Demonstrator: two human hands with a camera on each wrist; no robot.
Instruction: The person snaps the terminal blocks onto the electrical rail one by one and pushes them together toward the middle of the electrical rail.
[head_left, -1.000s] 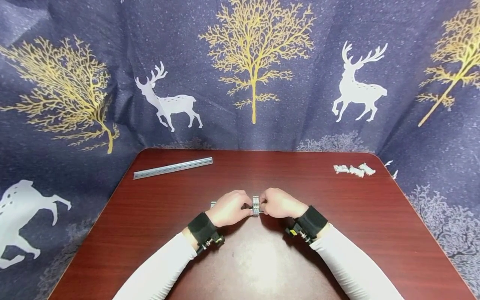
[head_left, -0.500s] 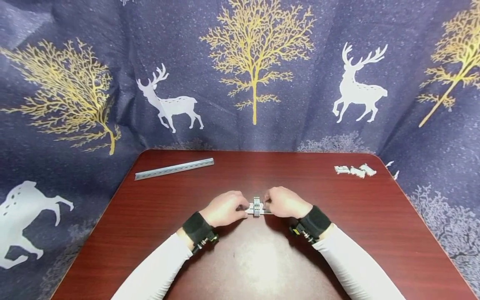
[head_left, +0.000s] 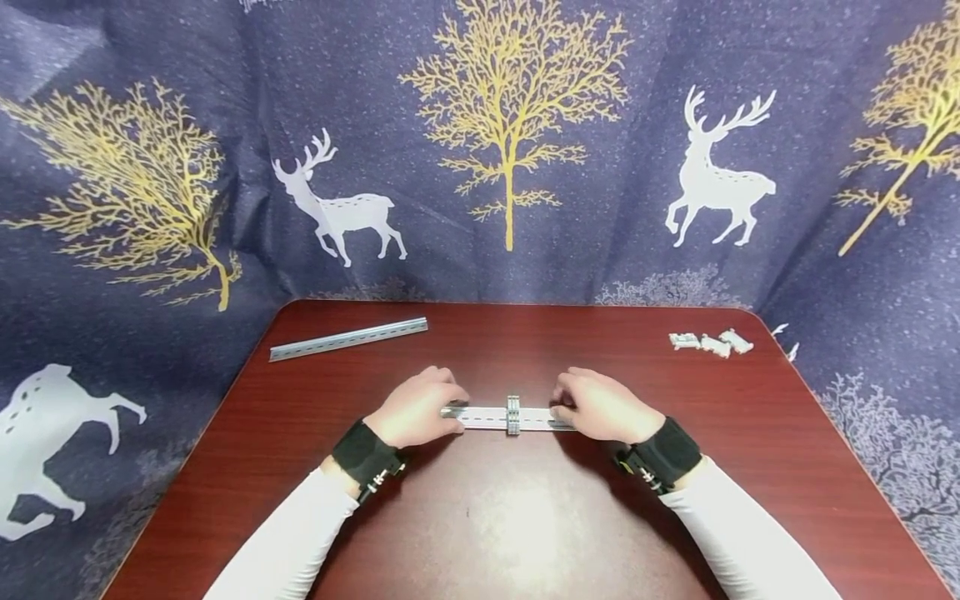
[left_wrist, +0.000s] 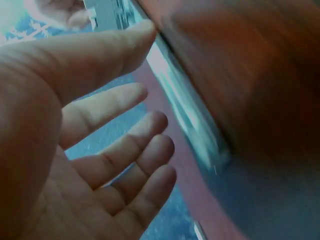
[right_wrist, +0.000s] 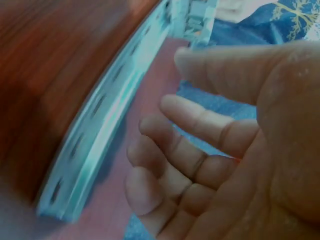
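A slotted metal DIN rail (head_left: pixel 483 418) lies crosswise on the table in front of me. Around its middle stand narrow terminal blocks (head_left: pixel 513 415), side by side on the rail. My left hand (head_left: pixel 416 408) is over the rail's left part; in the left wrist view its thumb and relaxed fingers are spread alongside the rail (left_wrist: pixel 182 97) without gripping it. At the right part is my right hand (head_left: pixel 603 406). Its fingers (right_wrist: pixel 150 150) bend loosely beside the rail (right_wrist: pixel 102 115) in the right wrist view, holding nothing. The hands partly cover both rail ends in the head view.
A second slotted rail (head_left: pixel 348 338) lies at the table's back left. Three loose pale terminal blocks (head_left: pixel 716 345) sit close together at the back right. Behind the red-brown table (head_left: pixel 525 358) hangs a dark blue cloth (head_left: pixel 450 208) with deer and trees.
Both hands have moved outward from the terminal blocks, the left one leftward and the right one rightward, uncovering more of the rail. The blocks stay near the same spot.
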